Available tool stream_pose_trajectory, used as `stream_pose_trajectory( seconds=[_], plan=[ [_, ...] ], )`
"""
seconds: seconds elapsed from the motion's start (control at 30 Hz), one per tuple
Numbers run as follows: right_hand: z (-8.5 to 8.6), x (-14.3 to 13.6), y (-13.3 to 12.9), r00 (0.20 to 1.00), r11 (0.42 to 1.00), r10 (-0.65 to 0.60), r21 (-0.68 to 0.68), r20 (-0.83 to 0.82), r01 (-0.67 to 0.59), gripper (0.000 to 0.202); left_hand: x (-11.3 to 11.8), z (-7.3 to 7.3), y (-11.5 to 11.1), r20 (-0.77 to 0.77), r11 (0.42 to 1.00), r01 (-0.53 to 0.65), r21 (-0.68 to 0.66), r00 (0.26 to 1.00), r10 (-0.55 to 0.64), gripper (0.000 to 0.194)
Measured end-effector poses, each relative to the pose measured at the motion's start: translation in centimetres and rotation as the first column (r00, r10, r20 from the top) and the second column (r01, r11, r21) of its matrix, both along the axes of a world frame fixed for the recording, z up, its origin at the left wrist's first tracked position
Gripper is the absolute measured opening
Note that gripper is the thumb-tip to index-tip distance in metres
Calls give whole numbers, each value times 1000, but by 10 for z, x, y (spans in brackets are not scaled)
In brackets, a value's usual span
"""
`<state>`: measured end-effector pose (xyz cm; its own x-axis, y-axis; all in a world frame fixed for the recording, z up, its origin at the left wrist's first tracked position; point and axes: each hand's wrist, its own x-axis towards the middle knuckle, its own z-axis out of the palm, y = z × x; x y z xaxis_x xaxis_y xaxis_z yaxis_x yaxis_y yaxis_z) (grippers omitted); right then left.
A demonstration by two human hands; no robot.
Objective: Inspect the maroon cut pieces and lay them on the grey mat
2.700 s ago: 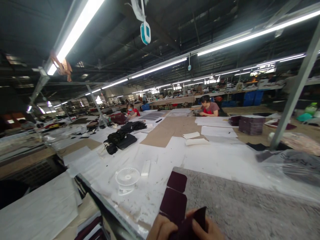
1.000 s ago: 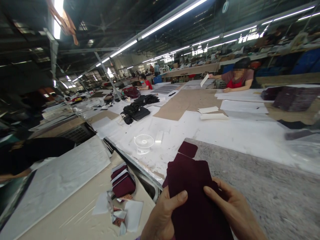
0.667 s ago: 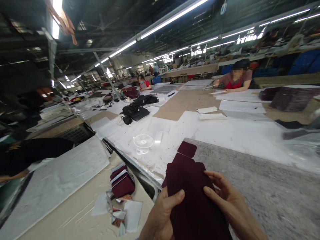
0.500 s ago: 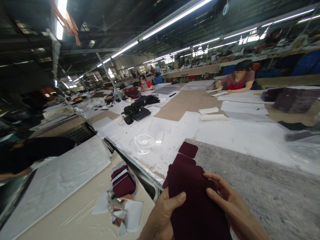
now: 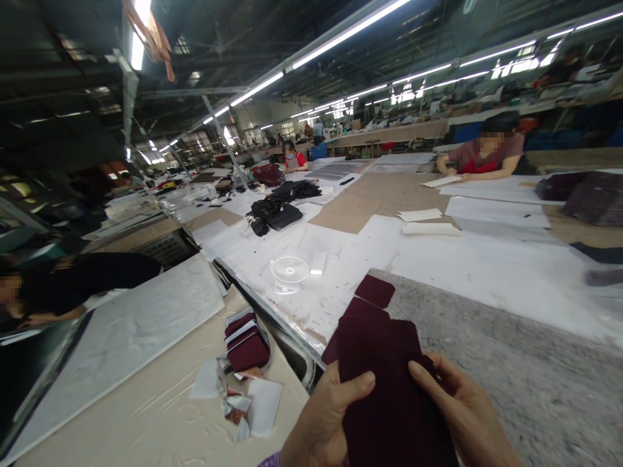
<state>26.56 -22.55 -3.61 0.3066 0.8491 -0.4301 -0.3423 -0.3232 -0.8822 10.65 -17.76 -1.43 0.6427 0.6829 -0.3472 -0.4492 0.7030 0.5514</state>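
A dark maroon fabric piece [image 5: 384, 383] is held up between my two hands at the lower middle. My left hand [image 5: 331, 408] grips its left edge, thumb lying on the front face and fingers hidden behind. On the right edge, my right hand [image 5: 457, 395] pinches the cloth between thumb and fingers. Just beyond it, smaller maroon pieces [image 5: 374, 291] lie on the grey mottled sheet [image 5: 487, 344]. To the left, a stack of maroon and grey pieces [image 5: 248, 350] rests on the beige surface [image 5: 146, 408], beside paper and fabric scraps [image 5: 236, 405].
A small white fan [image 5: 289, 270] stands on the white-covered table [image 5: 350, 259]. Black fabric items [image 5: 277, 214] and brown paper [image 5: 350, 201] lie farther back. Co-workers work at the far right [image 5: 487, 152], the far middle [image 5: 294, 159] and the left [image 5: 87, 279].
My right fingers have shifted down the right edge and now pinch it, with the thumb on the front. The view has turned slightly left, and the left co-worker's head has come into view.
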Motion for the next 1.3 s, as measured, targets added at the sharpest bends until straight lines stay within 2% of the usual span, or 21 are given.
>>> stream_pose_trajectory(
  seconds=[0.13, 0.23, 0.33, 0.5, 0.6, 0.73, 0.83, 1.0, 1.13, 1.3],
  plan=[
    [-4, 6, 2, 991, 998, -26, 52, 129, 20, 41, -2, -1, 1, 1, 1000, 7, 2, 1000, -7, 36],
    [-6, 10, 3, 993, 996, -28, 91, 113, 18, 52, -5, 2, 1, -40, 1000, 11, 0, 999, -11, 35],
    [-6, 10, 4, 993, 995, 6, 98, 120, -18, 50, -6, 5, 1, -71, 1000, 9, -5, 997, -9, 34],
    [-9, 6, 6, 998, 998, 1, 70, 67, -5, 41, -5, 7, 4, -82, 1000, -2, 5, 997, 2, 37],
    [-14, 7, 8, 995, 998, -10, 70, 103, 3, 45, -4, 7, 6, -72, 1000, 1, 14, 997, 0, 39],
    [-17, 11, 9, 995, 997, 35, 68, 96, -41, 54, -4, 4, 6, -50, 1000, 18, 9, 999, -18, 39],
    [-14, 12, 10, 997, 995, 49, 78, 65, -54, 57, -3, -2, 6, -25, 999, 48, 11, 999, -48, 43],
    [-7, 12, 10, 1000, 994, -17, 110, -12, 18, 59, -4, -10, 8, -10, 997, 79, 14, 997, -79, 45],
    [-2, 14, 9, 1000, 991, 11, 131, 3, -11, 54, -5, -10, 7, -17, 993, 114, 20, 993, -114, 46],
    [8, 10, 8, 995, 984, 19, 176, -93, -3, 44, -4, -9, 7, -23, 994, 105, 18, 994, -105, 45]
  ],
)
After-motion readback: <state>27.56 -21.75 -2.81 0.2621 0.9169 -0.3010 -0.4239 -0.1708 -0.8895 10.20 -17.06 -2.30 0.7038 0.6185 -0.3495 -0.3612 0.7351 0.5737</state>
